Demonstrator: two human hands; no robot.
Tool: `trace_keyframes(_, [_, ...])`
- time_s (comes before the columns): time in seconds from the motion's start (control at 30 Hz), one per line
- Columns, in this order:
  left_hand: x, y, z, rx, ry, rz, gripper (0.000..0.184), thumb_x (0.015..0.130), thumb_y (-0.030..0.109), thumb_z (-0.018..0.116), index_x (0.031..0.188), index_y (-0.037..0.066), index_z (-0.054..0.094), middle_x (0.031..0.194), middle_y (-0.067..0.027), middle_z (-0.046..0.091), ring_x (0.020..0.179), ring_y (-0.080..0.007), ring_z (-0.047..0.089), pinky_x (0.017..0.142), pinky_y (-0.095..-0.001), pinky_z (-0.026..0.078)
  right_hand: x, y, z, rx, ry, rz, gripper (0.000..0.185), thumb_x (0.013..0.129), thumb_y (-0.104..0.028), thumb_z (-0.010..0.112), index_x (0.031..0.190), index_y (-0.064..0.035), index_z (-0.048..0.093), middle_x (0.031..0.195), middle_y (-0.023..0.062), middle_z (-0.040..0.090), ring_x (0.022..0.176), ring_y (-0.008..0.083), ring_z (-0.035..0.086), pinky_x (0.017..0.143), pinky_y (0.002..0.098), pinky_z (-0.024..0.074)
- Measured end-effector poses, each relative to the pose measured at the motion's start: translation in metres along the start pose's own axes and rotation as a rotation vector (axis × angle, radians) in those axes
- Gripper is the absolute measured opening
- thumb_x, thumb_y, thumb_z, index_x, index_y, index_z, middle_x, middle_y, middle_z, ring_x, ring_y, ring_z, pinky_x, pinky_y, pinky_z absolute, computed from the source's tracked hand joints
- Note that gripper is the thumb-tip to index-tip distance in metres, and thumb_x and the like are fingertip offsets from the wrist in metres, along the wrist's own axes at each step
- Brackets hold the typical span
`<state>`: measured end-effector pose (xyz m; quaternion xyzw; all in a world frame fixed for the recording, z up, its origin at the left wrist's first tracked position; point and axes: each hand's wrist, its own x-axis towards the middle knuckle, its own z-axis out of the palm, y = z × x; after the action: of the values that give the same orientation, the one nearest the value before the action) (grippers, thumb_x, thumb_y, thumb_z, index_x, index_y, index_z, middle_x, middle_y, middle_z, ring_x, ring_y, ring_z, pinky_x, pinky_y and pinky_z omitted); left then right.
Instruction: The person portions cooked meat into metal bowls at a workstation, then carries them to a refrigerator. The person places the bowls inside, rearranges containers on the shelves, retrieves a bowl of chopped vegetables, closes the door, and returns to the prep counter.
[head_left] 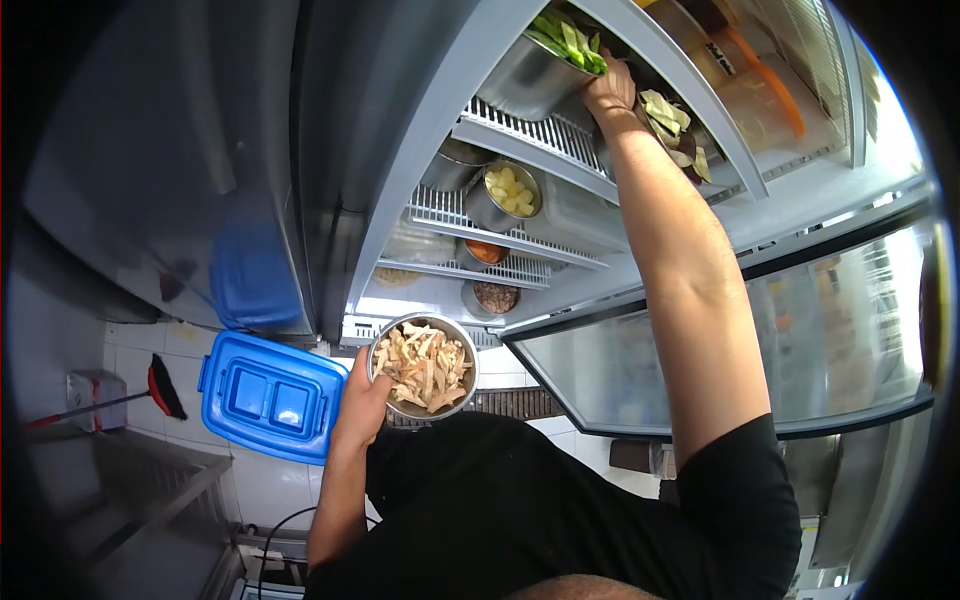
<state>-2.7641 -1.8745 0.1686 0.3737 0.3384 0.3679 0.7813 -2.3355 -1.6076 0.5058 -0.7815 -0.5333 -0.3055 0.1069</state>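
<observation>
My left hand (362, 400) is closed on the rim of a round metal bowl (470, 345), held low in front of the open fridge. Pale brown cut strips (425, 370), perhaps meat or mushroom, fill the bowl. High up on the top shelf, my right hand (611, 88) grips the side of a deep metal container (530, 82) near its rim; some fingers are hidden. Green cut vegetables (568, 42) stick out of that container. Right beside the same hand lie pale green and whitish cut pieces (668, 115) in a dark container.
Lower wire shelves (545, 235) hold metal pots, one with yellow potato-like chunks (510, 190), another with something orange (487, 250). The glass fridge door (720, 350) stands open at right. A blue lidded bin (275, 397) and a broom (165, 387) are at left.
</observation>
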Motion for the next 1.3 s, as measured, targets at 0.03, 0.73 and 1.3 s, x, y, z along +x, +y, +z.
trace_keyframes(0.03, [0.000,0.000,-0.001,0.007,0.000,-0.009,0.045,0.090,-0.003,0.048,0.135,-0.004,0.053,0.126,-0.0151,0.065,0.118,-0.0221,0.061,0.104,-0.0333,0.046,-0.002,-0.001,0.000,-0.013,0.023,-0.031,0.049,0.089,-0.046,0.062,0.130,-0.0182,0.066,0.121,0.0295,0.067,0.115,0.0473,0.065,0.099,0.0533,0.0531])
trace_keyframes(0.73, [0.002,-0.010,-0.008,-0.063,0.010,0.016,0.048,0.088,-0.004,0.047,0.136,-0.005,0.052,0.126,-0.0152,0.064,0.117,-0.0219,0.061,0.106,-0.0328,0.045,-0.022,-0.011,-0.003,0.017,0.409,-0.085,0.033,0.086,-0.029,0.068,0.106,-0.0028,0.069,0.112,0.0296,0.066,0.105,0.0484,0.064,0.094,0.0539,0.0522])
trace_keyframes(1.3, [0.007,-0.006,0.003,-0.062,-0.034,-0.014,0.046,0.090,-0.004,0.048,0.136,-0.005,0.052,0.125,-0.0144,0.064,0.116,-0.0207,0.060,0.105,-0.0319,0.046,-0.024,-0.018,-0.008,-0.138,0.358,-0.099,0.051,0.085,-0.024,0.067,0.128,0.0043,0.058,0.121,0.0313,0.061,0.108,0.0487,0.062,0.095,0.0545,0.0494])
